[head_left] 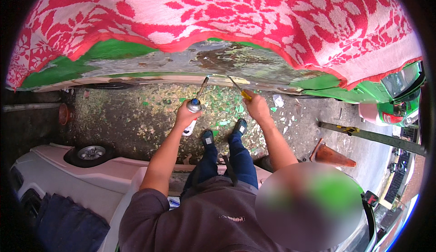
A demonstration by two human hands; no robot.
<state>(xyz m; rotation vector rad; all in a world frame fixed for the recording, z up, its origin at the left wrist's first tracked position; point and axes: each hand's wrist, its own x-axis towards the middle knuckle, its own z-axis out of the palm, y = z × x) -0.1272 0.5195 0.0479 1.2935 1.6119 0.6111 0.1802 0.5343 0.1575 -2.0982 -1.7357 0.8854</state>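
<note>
Dark T-shirt of the worker, nearest the camera, fills the lower centre of the frame; a blurred oval obscures the area to its right. At centre, the fingers of the left hand are wrapped around a canister blowtorch, its nozzle directed toward the lower edge of a partly stripped green vehicle panel in the upper centre. Right of centre, the right hand is closed on the yellow handle of a scraper, whose blade reaches the same edge; whether blade and metal touch cannot be told. No flame is clearly discernible. A red-and-white floral blanket drapes over the panel, its hem just above the nozzle: were the torch alight, heat rising or an upward tilt could scorch or ignite the fabric. With nozzle and blade side by side, an inward drift of the torch might burn the bare right hand. Too steep a blade angle could gouge the panel. Paint flakes litter the ground around the shoes; hot fragments might smoulder there, and loose chips could spoil the footing.
</note>
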